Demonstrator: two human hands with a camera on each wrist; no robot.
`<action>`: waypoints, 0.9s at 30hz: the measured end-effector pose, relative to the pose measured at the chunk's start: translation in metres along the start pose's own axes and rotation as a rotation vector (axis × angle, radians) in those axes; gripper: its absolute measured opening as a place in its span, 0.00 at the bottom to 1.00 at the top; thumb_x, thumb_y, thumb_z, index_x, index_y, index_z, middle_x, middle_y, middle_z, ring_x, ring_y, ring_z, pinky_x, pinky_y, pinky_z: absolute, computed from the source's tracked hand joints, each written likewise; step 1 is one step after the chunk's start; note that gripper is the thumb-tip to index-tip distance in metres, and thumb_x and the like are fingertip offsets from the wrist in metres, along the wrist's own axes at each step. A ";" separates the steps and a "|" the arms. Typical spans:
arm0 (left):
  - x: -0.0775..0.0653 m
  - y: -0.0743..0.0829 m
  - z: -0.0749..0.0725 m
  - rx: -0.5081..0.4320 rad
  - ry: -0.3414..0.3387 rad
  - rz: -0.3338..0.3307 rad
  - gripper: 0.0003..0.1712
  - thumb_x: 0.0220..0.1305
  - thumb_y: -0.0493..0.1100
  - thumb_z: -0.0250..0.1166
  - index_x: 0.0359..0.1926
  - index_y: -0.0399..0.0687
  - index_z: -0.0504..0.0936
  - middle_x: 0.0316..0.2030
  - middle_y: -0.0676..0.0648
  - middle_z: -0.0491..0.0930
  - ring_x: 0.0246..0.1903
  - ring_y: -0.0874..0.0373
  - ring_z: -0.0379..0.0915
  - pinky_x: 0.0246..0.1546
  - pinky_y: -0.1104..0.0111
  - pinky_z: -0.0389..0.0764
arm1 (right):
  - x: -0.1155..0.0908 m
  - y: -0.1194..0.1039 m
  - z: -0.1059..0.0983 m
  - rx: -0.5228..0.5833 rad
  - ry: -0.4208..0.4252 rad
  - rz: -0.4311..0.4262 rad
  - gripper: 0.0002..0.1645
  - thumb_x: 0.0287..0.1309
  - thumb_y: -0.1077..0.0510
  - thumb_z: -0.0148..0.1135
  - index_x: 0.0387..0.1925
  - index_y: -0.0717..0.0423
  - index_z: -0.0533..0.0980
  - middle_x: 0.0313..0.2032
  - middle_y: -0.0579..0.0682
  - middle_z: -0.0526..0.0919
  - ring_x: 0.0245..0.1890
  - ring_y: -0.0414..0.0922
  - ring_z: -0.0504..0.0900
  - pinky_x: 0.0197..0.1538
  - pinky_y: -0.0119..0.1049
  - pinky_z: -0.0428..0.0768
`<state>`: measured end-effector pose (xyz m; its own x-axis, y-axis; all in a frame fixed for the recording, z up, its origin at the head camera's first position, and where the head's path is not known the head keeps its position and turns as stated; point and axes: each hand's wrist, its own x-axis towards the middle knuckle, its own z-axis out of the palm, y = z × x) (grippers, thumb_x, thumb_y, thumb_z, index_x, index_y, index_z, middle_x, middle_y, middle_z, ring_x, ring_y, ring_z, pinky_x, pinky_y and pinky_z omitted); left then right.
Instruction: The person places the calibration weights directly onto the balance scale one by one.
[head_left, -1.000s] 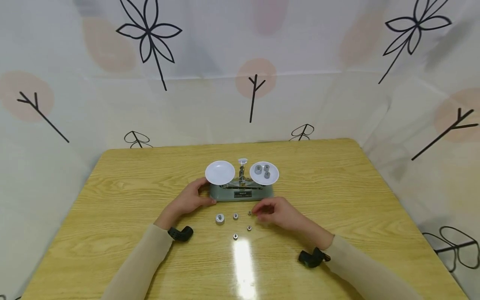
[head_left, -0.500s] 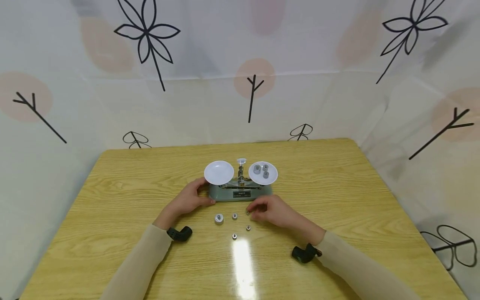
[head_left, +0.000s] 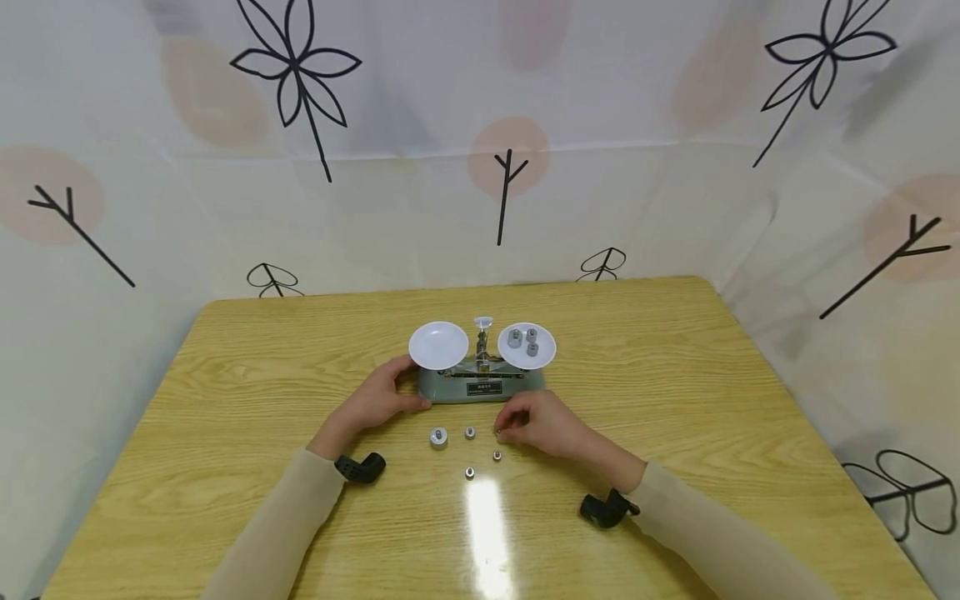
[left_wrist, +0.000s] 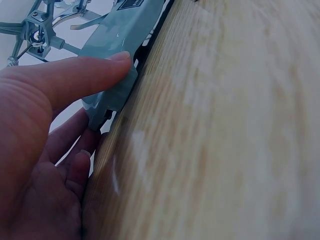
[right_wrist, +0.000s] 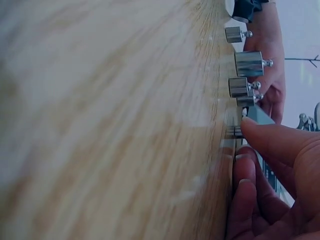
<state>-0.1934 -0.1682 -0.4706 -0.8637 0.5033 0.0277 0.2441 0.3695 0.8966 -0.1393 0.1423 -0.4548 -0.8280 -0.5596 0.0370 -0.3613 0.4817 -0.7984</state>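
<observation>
A green two-pan balance scale (head_left: 450,388) stands on the wooden table. My left hand (head_left: 377,398) grips its left end, thumb (left_wrist: 95,75) on the front of the base and fingers behind. Just in front of the scale, my right hand (head_left: 546,423) pinches a small metal weight (right_wrist: 238,132) between thumb and fingers, low over the tabletop. Left of that hand are a large knobbed weight (head_left: 438,438) and a smaller weight (head_left: 470,432). Two more small weights, one nearer (head_left: 469,473) and one beside the fingers (head_left: 497,456), stand upright.
The scale's left pan (head_left: 438,345) is white and bare. On its right pan (head_left: 547,357) sit three metal weights. A patterned cloth (head_left: 405,208) hangs behind the table's back edge. Each wrist wears a black camera.
My right hand has come slightly left to the small weight, and its thumb and fingers have closed on it. The left hand keeps its hold on the scale.
</observation>
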 end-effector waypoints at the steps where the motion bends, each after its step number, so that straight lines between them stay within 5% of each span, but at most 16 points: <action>1: 0.000 0.000 0.000 -0.002 0.001 -0.001 0.42 0.54 0.35 0.76 0.69 0.48 0.70 0.67 0.47 0.69 0.68 0.50 0.60 0.69 0.51 0.60 | 0.000 0.000 0.000 -0.002 0.001 -0.002 0.06 0.51 0.63 0.76 0.31 0.51 0.86 0.30 0.38 0.83 0.31 0.35 0.77 0.36 0.31 0.78; 27: 0.001 0.000 -0.001 0.011 0.001 -0.011 0.42 0.54 0.35 0.76 0.69 0.47 0.71 0.66 0.47 0.70 0.68 0.51 0.61 0.69 0.53 0.60 | -0.005 -0.006 -0.006 0.058 0.007 0.066 0.04 0.55 0.62 0.72 0.32 0.53 0.84 0.29 0.40 0.83 0.31 0.39 0.80 0.36 0.32 0.78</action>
<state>-0.1942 -0.1682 -0.4700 -0.8668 0.4983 0.0189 0.2397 0.3833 0.8920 -0.1354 0.1468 -0.4466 -0.8522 -0.5230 -0.0127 -0.2805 0.4773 -0.8328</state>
